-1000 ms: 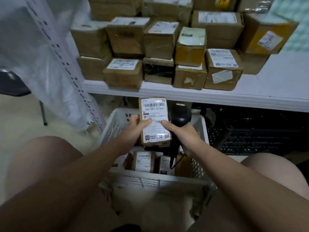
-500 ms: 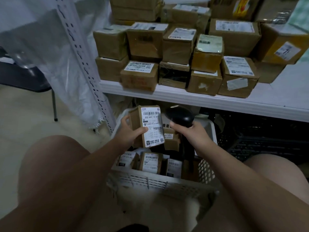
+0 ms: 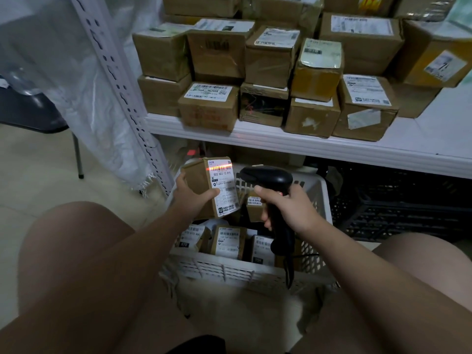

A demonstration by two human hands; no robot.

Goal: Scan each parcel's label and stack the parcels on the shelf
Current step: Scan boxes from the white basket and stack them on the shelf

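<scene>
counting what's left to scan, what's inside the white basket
Four labelled parcels show in the basket: three along the near wall, one further back. The held parcel, left hand, right hand and scanner cover the middle, so anything there or underneath cannot be counted.

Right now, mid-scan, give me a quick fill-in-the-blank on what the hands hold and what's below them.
1. The left hand holds a small cardboard ___.
2. The right hand grips a black handheld ___.
3. A red line crosses the top of its white ___.
4. Below both hands, more parcels sit in a white ___.
Missing: parcel; scanner; label; basket.
</scene>
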